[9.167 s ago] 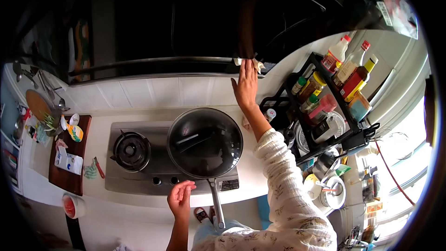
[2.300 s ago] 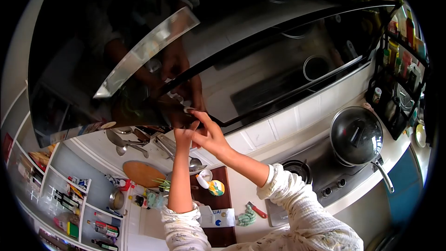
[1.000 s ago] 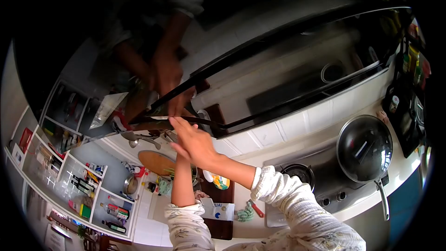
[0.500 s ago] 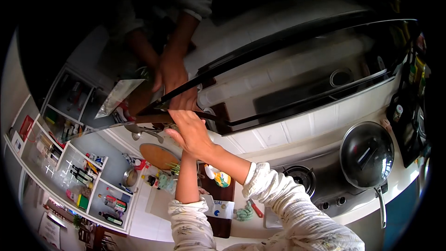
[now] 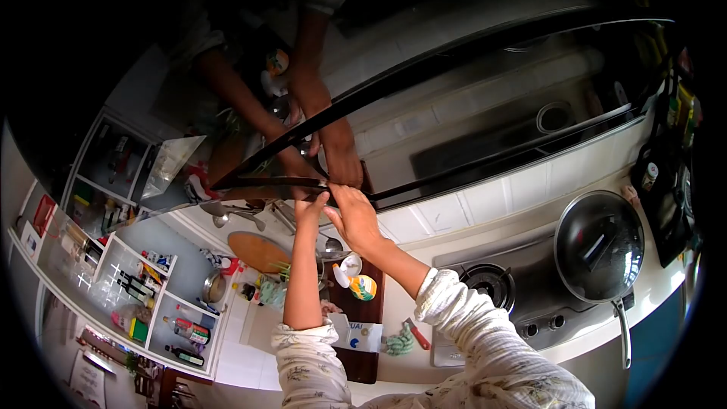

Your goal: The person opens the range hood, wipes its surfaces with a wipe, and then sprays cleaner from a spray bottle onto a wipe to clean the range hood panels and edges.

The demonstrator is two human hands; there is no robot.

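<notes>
My left hand (image 5: 309, 210) is raised to the lower edge of a black, glossy range hood (image 5: 454, 117), near its left corner. Its thumb shows stretched out, while the other fingers are mostly hidden at the hood's edge. Just to the right, my right hand (image 5: 356, 218) lies with outstretched fingers against the same edge, its thumb close to the left thumb. Both hands are mirrored in the dark panel. I cannot make out anything held in either hand.
Below the hands, a spray bottle (image 5: 362, 286) stands on a dark brown board (image 5: 366, 369). A red-handled tool (image 5: 417, 335) lies beside a green scrubber (image 5: 399, 341). On the right, a lidded pan (image 5: 598, 246) sits on the gas stove (image 5: 530, 280). Shelves (image 5: 163, 295) with bottles stand left.
My right hand has moved right along the hood's edge, off my left hand, which it was covering. The left hand's thumb now shows. The view has shifted slightly.
</notes>
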